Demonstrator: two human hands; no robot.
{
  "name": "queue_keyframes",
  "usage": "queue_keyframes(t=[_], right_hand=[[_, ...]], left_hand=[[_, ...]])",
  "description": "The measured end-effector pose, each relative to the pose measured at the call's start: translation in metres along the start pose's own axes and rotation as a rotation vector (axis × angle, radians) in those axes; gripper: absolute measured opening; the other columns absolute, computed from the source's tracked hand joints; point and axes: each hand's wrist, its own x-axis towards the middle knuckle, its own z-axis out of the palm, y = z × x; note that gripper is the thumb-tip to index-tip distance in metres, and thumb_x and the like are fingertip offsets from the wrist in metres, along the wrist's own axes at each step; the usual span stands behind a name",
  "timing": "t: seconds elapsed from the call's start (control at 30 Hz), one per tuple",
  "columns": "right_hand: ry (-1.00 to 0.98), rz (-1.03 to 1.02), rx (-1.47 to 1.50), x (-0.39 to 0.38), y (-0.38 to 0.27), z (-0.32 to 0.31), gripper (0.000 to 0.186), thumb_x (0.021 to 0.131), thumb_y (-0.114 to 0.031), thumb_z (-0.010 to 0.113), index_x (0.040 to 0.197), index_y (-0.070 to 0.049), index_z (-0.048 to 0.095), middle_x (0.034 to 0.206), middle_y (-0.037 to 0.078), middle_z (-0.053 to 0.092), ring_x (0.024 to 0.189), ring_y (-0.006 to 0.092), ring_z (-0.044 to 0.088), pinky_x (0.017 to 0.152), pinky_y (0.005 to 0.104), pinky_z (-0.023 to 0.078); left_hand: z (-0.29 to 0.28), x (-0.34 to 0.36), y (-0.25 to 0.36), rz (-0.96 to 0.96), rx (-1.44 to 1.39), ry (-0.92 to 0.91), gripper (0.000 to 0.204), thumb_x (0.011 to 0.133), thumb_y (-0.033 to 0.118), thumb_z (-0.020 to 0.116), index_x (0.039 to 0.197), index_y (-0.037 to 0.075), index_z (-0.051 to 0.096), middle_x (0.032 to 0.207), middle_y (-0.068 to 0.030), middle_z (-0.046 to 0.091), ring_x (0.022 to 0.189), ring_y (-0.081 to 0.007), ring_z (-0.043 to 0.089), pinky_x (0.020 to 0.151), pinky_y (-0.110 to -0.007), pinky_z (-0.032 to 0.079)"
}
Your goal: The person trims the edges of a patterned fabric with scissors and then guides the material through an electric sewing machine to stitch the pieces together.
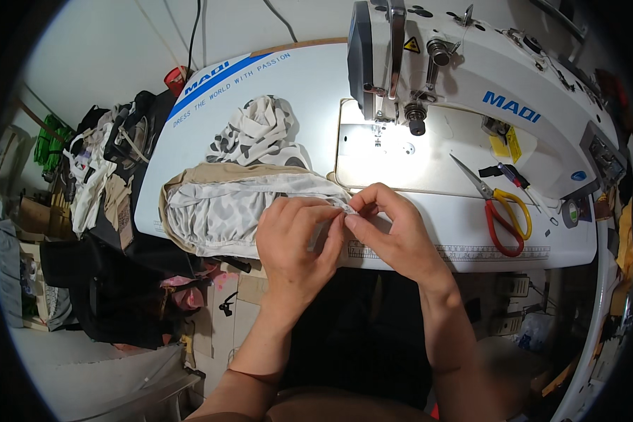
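A gathered white and grey spotted fabric piece with a tan edge (218, 211) lies on the sewing table's near left part. My left hand (295, 243) rests over its right end, thumb and index finger pinching the cloth's tip. Close beside it, my right hand (397, 228) pinches the same tip between thumb and index finger. The two hands' fingertips nearly meet there. Behind this piece sits a crumpled white cloth with dark spots (260, 130), touched by neither hand. What lies beneath my left palm is hidden.
A white sewing machine (471, 70) stands at the back right, its lamp lighting the needle plate (394, 148). Scissors with red and yellow handles (499, 214) lie right of my right hand, near a small screwdriver (513, 176). Heaped clothes (95, 179) are beyond the table's left edge.
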Motion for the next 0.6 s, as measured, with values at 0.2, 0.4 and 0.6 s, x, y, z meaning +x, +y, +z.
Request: queue_keyframes(t=[0.2, 0.4, 0.6], right_hand=[[-0.004, 0.061, 0.015, -0.001, -0.002, -0.003, 0.014, 0.093, -0.008, 0.073, 0.1, 0.001, 0.064, 0.091, 0.005, 0.067, 0.081, 0.0108, 0.064, 0.074, 0.0265, 0.053], [0.007, 0.09, 0.032, -0.001, 0.0, -0.003, 0.012, 0.093, -0.006, 0.07, 0.101, 0.002, 0.065, 0.093, 0.005, 0.068, 0.083, 0.0102, 0.065, 0.076, 0.0262, 0.053], [0.016, 0.035, 0.003, -0.001, -0.001, -0.001, 0.012, 0.093, -0.005, 0.07, 0.102, 0.002, 0.065, 0.096, 0.007, 0.068, 0.089, 0.013, 0.066, 0.08, 0.0276, 0.054]], left_hand=[[-0.003, -0.005, 0.0, -0.234, -0.194, -0.004, 0.018, 0.073, -0.002, 0.077, 0.086, 0.006, 0.068, 0.086, -0.0061, 0.069, 0.077, -0.0263, 0.063, 0.071, -0.036, 0.047], [-0.005, 0.004, 0.007, -0.046, -0.105, 0.012, 0.021, 0.073, -0.001, 0.08, 0.089, 0.007, 0.07, 0.087, -0.0055, 0.068, 0.079, -0.0253, 0.062, 0.072, -0.037, 0.047], [-0.002, 0.001, 0.002, 0.084, 0.14, 0.008, 0.027, 0.071, 0.004, 0.084, 0.093, 0.01, 0.071, 0.09, -0.0016, 0.067, 0.082, -0.0226, 0.062, 0.071, -0.037, 0.045]])
